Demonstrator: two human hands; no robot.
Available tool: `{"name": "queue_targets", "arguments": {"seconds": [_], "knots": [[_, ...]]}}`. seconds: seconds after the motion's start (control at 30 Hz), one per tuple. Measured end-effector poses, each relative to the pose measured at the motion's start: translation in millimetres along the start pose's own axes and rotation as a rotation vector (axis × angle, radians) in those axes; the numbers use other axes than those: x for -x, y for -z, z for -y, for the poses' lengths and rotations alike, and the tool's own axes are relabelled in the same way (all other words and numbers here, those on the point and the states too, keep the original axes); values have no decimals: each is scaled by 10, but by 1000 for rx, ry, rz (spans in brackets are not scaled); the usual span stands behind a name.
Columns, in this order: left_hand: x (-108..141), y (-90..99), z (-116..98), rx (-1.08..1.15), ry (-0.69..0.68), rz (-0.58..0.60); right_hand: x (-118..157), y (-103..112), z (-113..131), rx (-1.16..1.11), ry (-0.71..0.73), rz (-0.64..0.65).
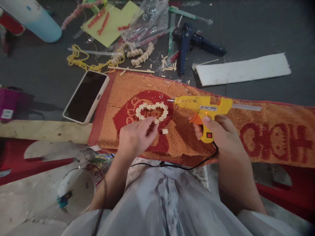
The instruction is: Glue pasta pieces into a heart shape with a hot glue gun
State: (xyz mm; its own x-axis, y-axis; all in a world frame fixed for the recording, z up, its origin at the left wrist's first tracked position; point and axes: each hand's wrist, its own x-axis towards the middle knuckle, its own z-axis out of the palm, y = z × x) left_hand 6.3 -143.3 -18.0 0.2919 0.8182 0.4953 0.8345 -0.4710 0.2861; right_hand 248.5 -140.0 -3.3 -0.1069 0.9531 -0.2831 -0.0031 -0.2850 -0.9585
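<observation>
A heart-shaped ring of short pale wooden sticks [164, 113] lies on the orange and red towel [115, 98]. My left hand [136, 134] is closed at the ring's lower edge, thumb and fingertips pinched together there. Whether a loose piece sits between those fingertips is hidden. My right hand [221, 131] is wrapped around the handle of a yellow hot glue gun [192, 102]. Its metal nozzle points left, just right of the ring and apart from it. A clear glue stick [246, 107] juts out of its back. A small bundle of short sticks [164, 131] rests below the ring.
Behind the towel lie dark blue cutters [185, 49], a white strip [243, 69], curved stick pieces [144, 55], yellow yarn [78, 59] and plastic wrappers [152, 19]. A phone [86, 95] overlaps the towel's left end. The gun's black cord [197, 167] crosses my lap. A bucket [76, 190] stands below left.
</observation>
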Motion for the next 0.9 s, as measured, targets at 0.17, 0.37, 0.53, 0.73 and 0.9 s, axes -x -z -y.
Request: {"name": "queue_targets", "arguments": {"seconds": [0.17, 0.37, 0.53, 0.73, 0.9], "knots": [[4, 25, 45, 388, 182, -69, 60, 21, -7, -55, -2, 122], [3, 57, 82, 666, 300, -114, 119, 34, -32, -84, -37, 283], [11, 73, 95, 735, 302, -121, 100, 22, -38, -31, 48, 368], [-2, 82, 101, 718, 242, -114, 85, 16, -38, -20, 55, 406], [-12, 86, 104, 739, 227, -111, 85, 19, -44, 7, 63, 412]]}}
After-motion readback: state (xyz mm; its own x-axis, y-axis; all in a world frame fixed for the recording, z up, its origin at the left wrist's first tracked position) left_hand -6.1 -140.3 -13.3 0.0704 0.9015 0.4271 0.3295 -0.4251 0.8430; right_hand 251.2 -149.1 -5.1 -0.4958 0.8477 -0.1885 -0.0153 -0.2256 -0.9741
